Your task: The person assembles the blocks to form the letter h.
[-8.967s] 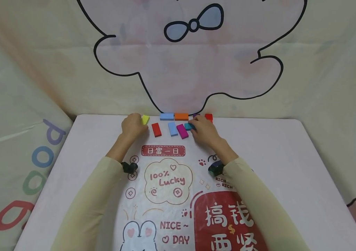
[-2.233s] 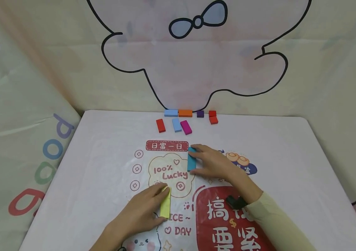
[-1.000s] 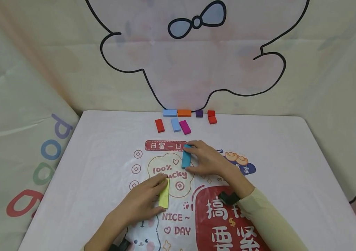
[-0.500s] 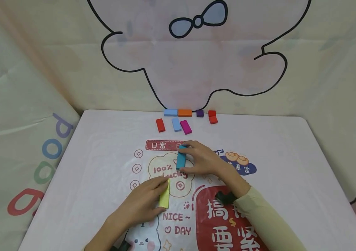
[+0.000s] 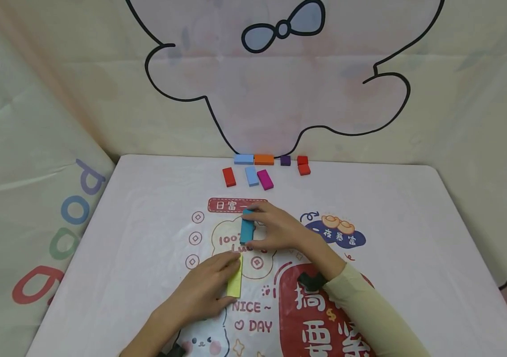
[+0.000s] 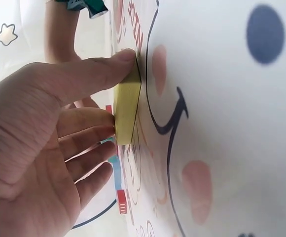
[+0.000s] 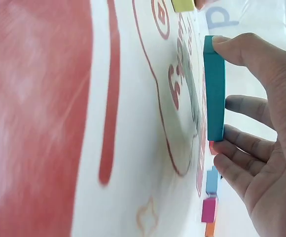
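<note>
A: Starting from the left, what are you holding?

B: Your left hand (image 5: 202,285) pinches the yellow block (image 5: 234,283) lengthwise, thumb at its near end and fingers along the left side toward the far end. That end grip probably keeps it straight; it seems to rest on the table (image 5: 396,213).

A: And farther right?

B: On the far side you have a red block (image 5: 229,177), two light blue blocks (image 5: 243,159), an orange block (image 5: 264,159) and a magenta block (image 5: 265,179). Nearer, just beyond the yellow one, is the teal block (image 5: 246,229). Your right hand (image 5: 280,228) grips that one from the right, thumb at the near end, which likely leaves its left side free. A purple block (image 5: 285,160) and two small-looking red blocks (image 5: 304,169) finish the far right.

A: What can't you make out?

B: The teal block looks slightly raised, but the gap underneath is hard to judge. Your hands cover some printed lettering, the head view cuts off your left forearm, and whether those right-hand reds touch is unclear.
</note>
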Tool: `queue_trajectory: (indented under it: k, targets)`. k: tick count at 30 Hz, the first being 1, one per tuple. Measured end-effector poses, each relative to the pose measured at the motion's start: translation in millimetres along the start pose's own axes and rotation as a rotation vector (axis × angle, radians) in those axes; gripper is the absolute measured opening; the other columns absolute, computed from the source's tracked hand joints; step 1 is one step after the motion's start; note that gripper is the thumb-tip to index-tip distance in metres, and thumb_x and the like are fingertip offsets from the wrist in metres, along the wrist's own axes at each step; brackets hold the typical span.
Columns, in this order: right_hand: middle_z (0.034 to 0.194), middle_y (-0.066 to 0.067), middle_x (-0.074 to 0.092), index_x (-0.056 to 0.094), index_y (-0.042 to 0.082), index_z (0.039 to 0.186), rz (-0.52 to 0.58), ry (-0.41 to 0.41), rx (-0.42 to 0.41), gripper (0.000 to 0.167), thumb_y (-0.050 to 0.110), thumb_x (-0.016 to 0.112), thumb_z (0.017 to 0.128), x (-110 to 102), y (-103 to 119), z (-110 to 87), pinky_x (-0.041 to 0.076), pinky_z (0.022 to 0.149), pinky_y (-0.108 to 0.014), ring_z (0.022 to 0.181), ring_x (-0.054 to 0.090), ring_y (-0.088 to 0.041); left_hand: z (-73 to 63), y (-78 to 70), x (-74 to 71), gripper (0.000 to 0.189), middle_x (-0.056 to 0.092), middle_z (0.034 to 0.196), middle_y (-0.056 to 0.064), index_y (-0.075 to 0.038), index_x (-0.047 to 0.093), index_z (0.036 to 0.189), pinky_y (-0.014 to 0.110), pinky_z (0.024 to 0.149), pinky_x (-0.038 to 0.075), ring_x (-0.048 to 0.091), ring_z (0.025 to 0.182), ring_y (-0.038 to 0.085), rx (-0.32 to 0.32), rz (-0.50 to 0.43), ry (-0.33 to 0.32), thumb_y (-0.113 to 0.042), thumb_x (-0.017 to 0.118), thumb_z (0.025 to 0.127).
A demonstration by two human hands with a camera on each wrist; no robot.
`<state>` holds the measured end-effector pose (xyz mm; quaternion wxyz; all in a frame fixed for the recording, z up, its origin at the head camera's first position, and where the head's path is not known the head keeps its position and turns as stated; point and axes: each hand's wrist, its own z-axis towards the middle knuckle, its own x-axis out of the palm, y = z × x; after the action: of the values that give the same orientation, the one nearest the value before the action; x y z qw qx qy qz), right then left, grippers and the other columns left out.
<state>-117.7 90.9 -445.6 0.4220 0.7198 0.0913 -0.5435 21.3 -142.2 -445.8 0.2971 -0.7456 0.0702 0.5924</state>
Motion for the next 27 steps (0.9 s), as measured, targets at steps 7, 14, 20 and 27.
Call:
queue_trajectory:
  k: [7,14,20,27]
  targets:
    - [0.16,-0.005,0.052,0.062,0.023,0.15,-0.002,0.041,0.005,0.074,0.05,0.085,0.085,5,7,3.7,0.053,0.117,-0.047,0.148,0.051,-0.026,-3.7,-2.6,2.3,0.073,0.052,0.163,0.003,-0.009,0.059,0.151,0.043,0.127,0.042,0.048,0.152,0.024,0.029,0.014,-0.031,-0.039,0.084,0.089]
    - [0.162,-0.005,0.051,0.061,0.023,0.151,-0.005,0.049,-0.008,0.074,0.05,0.084,0.086,8,16,4.5,0.053,0.116,-0.05,0.152,0.047,-0.029,-7.5,-3.7,3.2,0.065,0.057,0.158,0.003,-0.009,0.063,0.147,0.043,0.125,0.044,0.052,0.148,0.024,0.051,0.057,-0.068,-0.036,0.082,0.092]
    - [0.164,-0.004,0.049,0.06,0.024,0.152,-0.021,0.063,-0.013,0.075,0.052,0.083,0.087,11,19,4.3,0.05,0.12,-0.048,0.154,0.045,-0.027,-8.6,-4.0,5.1,0.062,0.058,0.157,0.002,-0.009,0.064,0.146,0.042,0.125,0.044,0.053,0.148,0.022,0.057,0.085,-0.076,-0.036,0.081,0.093]
    - [0.164,-0.004,0.05,0.06,0.022,0.152,-0.05,0.058,-0.03,0.074,0.053,0.082,0.088,15,20,4.0,0.049,0.121,-0.049,0.155,0.045,-0.027,-9.2,-4.0,6.3,0.062,0.06,0.156,0.003,-0.008,0.066,0.144,0.042,0.123,0.046,0.054,0.146,0.022,0.073,0.1,-0.105,-0.038,0.082,0.092]
